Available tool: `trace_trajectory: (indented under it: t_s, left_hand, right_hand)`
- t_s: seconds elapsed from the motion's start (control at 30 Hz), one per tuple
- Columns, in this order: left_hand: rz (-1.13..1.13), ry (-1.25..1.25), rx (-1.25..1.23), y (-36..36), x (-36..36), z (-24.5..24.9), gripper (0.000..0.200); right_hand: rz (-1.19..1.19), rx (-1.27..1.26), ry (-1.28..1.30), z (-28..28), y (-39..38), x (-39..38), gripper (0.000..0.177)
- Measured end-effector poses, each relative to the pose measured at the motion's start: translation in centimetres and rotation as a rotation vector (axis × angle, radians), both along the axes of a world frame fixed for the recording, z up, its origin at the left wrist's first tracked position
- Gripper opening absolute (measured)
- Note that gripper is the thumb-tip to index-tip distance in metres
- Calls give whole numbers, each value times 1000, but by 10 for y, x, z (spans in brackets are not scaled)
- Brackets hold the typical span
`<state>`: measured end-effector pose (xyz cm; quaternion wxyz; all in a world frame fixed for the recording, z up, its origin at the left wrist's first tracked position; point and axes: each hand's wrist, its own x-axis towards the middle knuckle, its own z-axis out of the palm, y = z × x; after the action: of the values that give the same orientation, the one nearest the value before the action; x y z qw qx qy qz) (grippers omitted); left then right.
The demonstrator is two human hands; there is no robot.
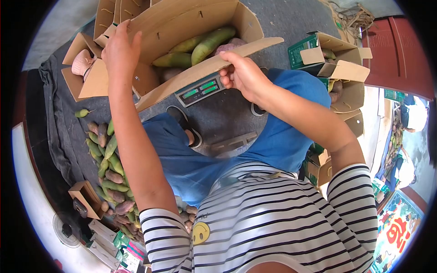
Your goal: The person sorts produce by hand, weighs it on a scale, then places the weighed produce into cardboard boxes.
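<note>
An open cardboard box (191, 20) stands in front of me, flaps up. Inside lie several long green radishes (213, 44) and some reddish-purple roots (227, 47). My right hand (245, 75) grips the near flap, thumb on top and fingers curled beneath it. At the box's left end, my left hand (122, 49) rests along the cardboard with its fingers stretched and thumb apart; its contact with the edge is partly hidden. Below the near flap shows a digital scale (200, 91) with green lit displays.
Green radishes and purple roots (111, 164) are piled on the floor to my left. A smaller open box (86, 68) holds a pink netted item. More boxes of produce (334, 57) stand right. Other people (412, 113) are at far right.
</note>
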<state>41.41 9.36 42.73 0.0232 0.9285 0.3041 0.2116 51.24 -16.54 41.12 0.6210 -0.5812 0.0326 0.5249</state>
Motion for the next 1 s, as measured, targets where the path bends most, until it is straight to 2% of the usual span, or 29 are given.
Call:
trace_trajectory:
  t_s: [0.2,0.37,0.5,0.9,1.0]
  left_hand:
    - [10,14,-9,-1,0,2,43]
    - [-24,-41,82,6,1,-6,42]
    - [-30,-38,66,5,1,-5,42]
    - [-13,-48,72,1,2,0,44]
    - [-11,-34,59,0,2,0,44]
  right_hand:
    - [12,11,-18,-5,0,1,33]
    - [-15,7,-14,-3,0,-1,32]
    - [1,7,7,-2,-1,0,28]
    - [13,21,11,-5,-1,0,38]
    - [19,-24,24,2,0,-2,35]
